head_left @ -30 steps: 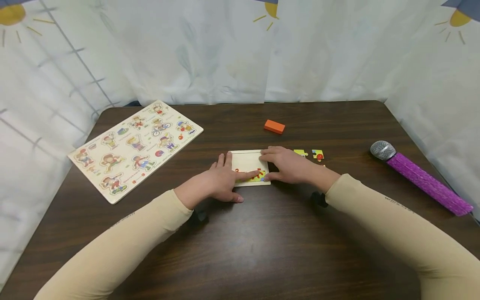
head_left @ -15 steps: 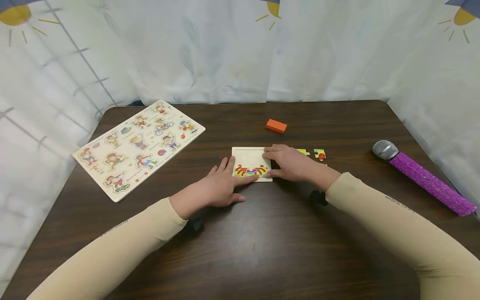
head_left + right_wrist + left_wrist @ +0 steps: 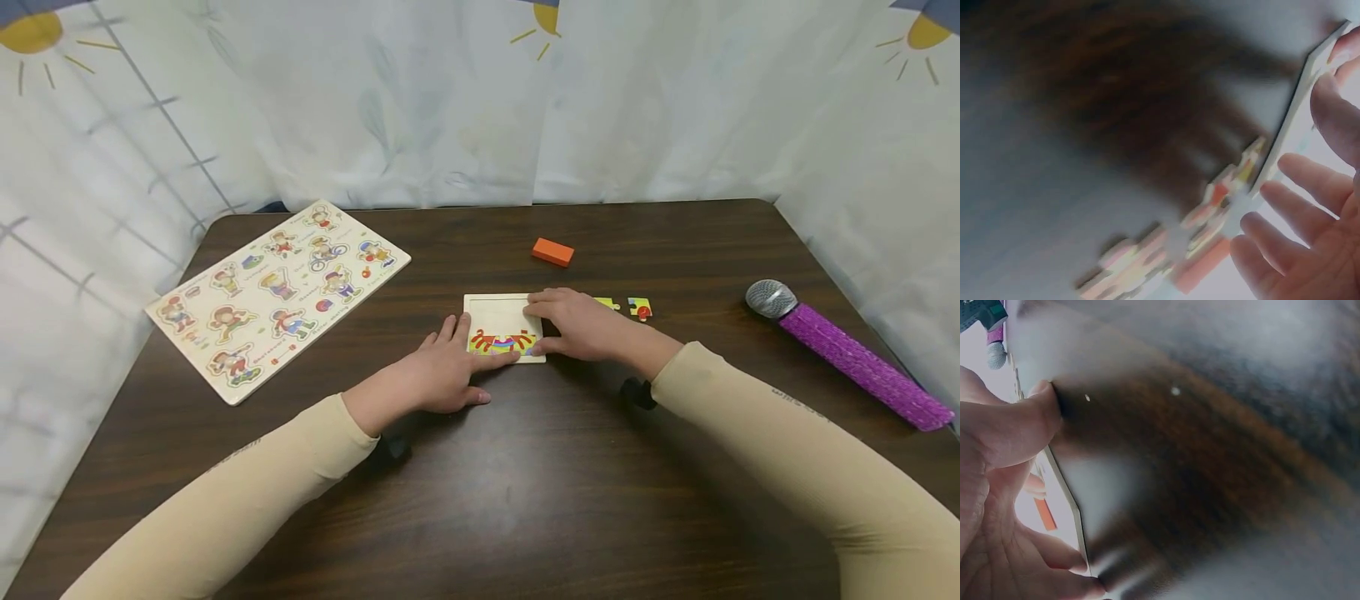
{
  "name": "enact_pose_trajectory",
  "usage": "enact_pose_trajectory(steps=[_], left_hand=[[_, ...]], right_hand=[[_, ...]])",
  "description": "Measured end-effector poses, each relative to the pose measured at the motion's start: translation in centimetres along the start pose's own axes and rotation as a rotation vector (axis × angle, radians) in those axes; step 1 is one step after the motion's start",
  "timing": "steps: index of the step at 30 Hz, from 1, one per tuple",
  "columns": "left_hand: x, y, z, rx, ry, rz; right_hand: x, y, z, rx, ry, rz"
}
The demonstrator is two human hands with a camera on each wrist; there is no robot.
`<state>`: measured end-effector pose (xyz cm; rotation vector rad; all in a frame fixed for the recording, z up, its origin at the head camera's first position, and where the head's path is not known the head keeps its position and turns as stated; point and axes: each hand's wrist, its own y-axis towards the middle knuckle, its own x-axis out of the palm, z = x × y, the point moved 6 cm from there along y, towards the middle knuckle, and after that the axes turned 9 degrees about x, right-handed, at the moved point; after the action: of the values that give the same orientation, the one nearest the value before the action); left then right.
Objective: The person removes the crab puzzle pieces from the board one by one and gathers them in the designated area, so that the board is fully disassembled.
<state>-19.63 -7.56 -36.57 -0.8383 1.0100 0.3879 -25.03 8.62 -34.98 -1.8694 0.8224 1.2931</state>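
Note:
A small pale wooden puzzle tray (image 3: 497, 310) lies on the dark table between my hands. Along its near side run joined puzzle pieces (image 3: 501, 342) with a red and rainbow-coloured picture, while its far part shows bare wood. My left hand (image 3: 444, 371) lies at the tray's left side, index finger stretched along the near edge over the pieces and thumb apart on the table side. At the right edge, my right hand (image 3: 581, 327) rests with its fingers extended and its thumb on the near right corner. The right wrist view shows those fingers spread along the tray's side.
Loose yellow-green puzzle pieces (image 3: 640, 308) lie right of the right hand, partly hidden by it. An orange block (image 3: 552, 252) sits behind the tray. A large picture board (image 3: 277, 296) lies at the left, and a purple-handled microphone (image 3: 847, 354) at the right.
My left index finger has slid toward the near edge, uncovering more of the red picture. The tray has shifted slightly away from me. Over the last half second hardly anything moves.

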Motion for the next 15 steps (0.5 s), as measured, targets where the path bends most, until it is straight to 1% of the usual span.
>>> enact_pose_trajectory(steps=[6, 10, 15], left_hand=[[-0.2, 0.0, 0.1, 0.006, 0.008, -0.001], [-0.1, 0.1, 0.1, 0.006, 0.001, -0.004], [0.1, -0.1, -0.1, -0.010, -0.006, -0.003]], right_hand=[[-0.1, 0.9, -1.8, -0.086, 0.022, 0.042], [0.2, 1.6, -3.2, -0.144, -0.005, 0.055], [0.8, 2.5, -4.2, -0.176, -0.023, 0.042]])
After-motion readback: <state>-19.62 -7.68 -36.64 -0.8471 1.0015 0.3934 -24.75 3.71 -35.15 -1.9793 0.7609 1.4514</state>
